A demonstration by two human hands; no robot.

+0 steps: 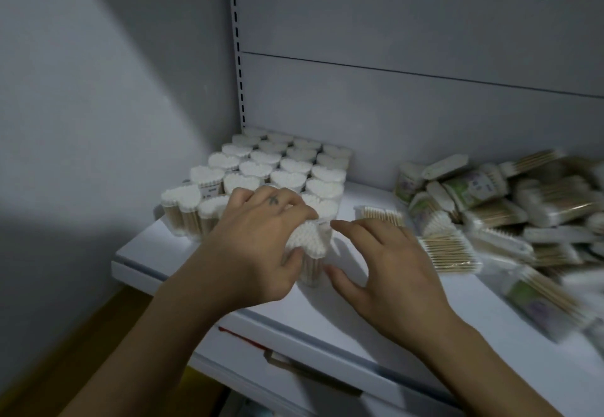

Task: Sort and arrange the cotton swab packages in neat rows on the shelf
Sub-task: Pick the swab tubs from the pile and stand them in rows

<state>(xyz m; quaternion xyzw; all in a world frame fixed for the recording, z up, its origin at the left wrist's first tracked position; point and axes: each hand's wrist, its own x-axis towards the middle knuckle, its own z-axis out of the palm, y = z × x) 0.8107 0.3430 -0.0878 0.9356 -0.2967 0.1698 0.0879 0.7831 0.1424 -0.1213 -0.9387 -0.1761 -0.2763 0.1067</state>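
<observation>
My left hand [258, 237] grips one heart-shaped cotton swab pack [309, 240] from above. The fingers curl over its far edge and the thumb presses its near side. This grip holds the pack upright, cotton tips facing up, to match the packs already sorted.

My right hand [389, 266] is just beside the pack on its right. The fingers are spread and relaxed and hold nothing. I cannot tell whether the thumb touches the pack's base. I judge that this hand is placed to guide or steady the pack.

The held pack stands on the white shelf [359, 305], at the front right corner of the arranged block of upright packs [277, 168]. That block fills the shelf's rear left area in straight rows. The front row looks incomplete, so I judge that the held pack belongs there, pushed flush against its neighbours.

One flat swab pack [380, 214] lies alone behind my right hand. The unsorted pile of flat packs [523, 207] lies further right, blurred in this view.
</observation>
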